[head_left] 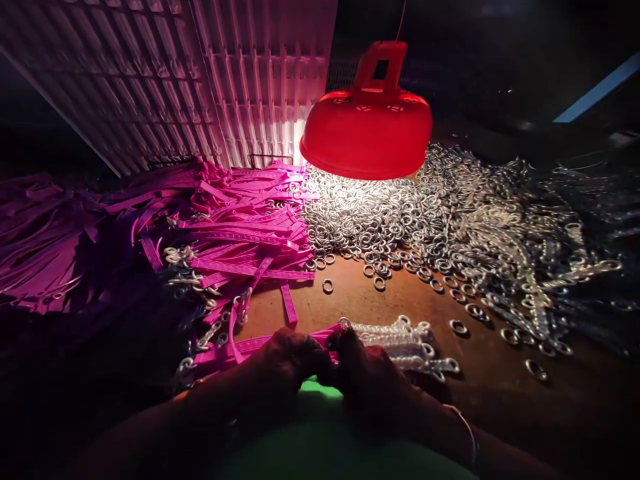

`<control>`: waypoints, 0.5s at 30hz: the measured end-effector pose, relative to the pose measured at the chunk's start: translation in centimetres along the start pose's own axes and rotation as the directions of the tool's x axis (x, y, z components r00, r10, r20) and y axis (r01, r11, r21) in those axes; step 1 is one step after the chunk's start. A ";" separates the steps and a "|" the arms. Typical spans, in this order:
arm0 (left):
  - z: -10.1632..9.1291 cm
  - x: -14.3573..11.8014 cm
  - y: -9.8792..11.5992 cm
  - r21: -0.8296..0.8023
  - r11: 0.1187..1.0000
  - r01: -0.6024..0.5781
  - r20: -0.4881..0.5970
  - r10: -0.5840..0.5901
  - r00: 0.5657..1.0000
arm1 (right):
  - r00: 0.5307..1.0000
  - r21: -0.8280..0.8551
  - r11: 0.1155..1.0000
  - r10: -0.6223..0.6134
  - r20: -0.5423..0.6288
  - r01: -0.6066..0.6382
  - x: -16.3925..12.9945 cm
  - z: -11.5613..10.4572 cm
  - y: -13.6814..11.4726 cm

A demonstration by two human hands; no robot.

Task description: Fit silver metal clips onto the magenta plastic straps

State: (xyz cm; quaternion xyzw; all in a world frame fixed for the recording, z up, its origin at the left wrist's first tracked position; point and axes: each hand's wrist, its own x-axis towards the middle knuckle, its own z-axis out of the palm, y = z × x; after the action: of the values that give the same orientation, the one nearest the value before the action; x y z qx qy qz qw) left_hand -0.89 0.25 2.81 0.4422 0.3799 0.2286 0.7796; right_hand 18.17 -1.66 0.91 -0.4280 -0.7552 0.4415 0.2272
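Working close under the red lamp (367, 123), your left hand (290, 360) and right hand (367, 373) meet at the near table edge, fingers pinched together on one pink strap (250, 345). That strap looks light, limp and thin; grip it near the end, where the metal ring sits. No bins are visible: loose rings (400, 227) lie heaped on the bare table (350, 300), with more straps (240, 227) piled to your left.

Pink plastic strap pile (235, 227) left on wooden table (350, 300), silver metal ring heap (425, 213) right; red dome lamp (367, 130) hangs above between them.
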 end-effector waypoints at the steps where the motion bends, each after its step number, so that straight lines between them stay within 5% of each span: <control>1: 0.2 -0.2 -0.1 0.031 0.999 -0.040 -0.008 0.040 0.999 | 1.000 0.011 1.000 0.016 0.020 -0.016 0.1 0.1 -0.1; 4: 0.6 -0.6 -0.2 0.018 0.995 -0.101 -0.071 0.102 0.992 | 0.997 0.033 0.998 0.049 0.063 -0.051 0.5 0.3 -0.4; 15: 0.6 -0.1 -1.5 -0.177 0.983 0.039 -0.042 -0.047 0.998 | 0.960 -0.136 0.991 0.023 0.281 0.016 0.9 -0.1 -1.8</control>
State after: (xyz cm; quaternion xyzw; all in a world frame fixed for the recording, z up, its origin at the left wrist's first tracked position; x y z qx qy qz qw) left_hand -0.42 -0.93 1.76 0.3580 0.3855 0.2546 0.8114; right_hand 16.97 -1.30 2.46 -0.3767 -0.8076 0.4454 0.0868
